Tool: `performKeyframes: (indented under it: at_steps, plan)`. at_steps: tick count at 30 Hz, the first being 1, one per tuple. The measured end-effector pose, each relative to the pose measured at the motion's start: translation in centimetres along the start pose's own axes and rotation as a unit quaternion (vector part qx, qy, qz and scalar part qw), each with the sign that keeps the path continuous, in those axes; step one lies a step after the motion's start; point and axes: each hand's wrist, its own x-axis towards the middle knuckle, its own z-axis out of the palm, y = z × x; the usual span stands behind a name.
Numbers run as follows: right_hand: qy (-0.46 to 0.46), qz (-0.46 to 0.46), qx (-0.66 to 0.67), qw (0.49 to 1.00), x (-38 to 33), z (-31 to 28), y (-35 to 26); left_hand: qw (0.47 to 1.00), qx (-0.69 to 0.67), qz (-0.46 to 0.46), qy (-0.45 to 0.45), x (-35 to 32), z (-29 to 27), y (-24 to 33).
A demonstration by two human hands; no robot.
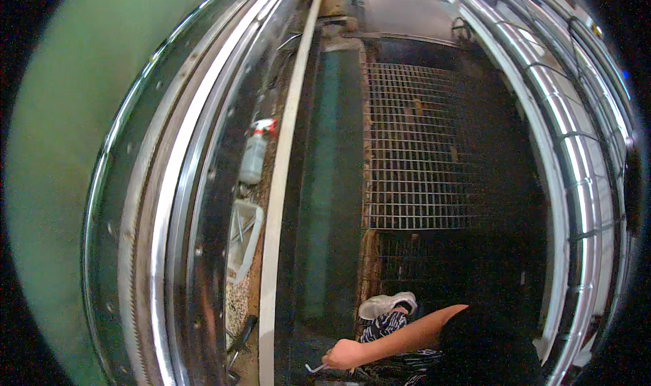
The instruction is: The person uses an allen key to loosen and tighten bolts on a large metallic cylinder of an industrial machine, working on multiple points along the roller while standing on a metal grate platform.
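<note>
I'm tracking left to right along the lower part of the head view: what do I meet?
Bright metal rail, long pale strip, small bent rod, right hand, polished metal tube.

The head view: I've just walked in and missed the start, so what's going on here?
The person's right hand grips a thin bent tool near the lower edge, to the right of a long pale strip. The left hand is not in view. Left of the strip are a spray bottle and a pale tray, both untouched; a metal grid is farther right.
</note>
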Motion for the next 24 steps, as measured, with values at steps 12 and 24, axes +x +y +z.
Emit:
performKeyframes:
  at_steps: [12,24]
  plan:
    - [0.086,0.080,-0.030,0.993,-14.3,-1.2,-7.0,0.935,0.081,0.268,-0.220,-5.7,0.6,31.0]
    - [0.054,0.423,0.028,0.904,-37.1,-13.1,-12.0,0.800,0.209,0.443,-0.346,-12.5,4.5,61.4]
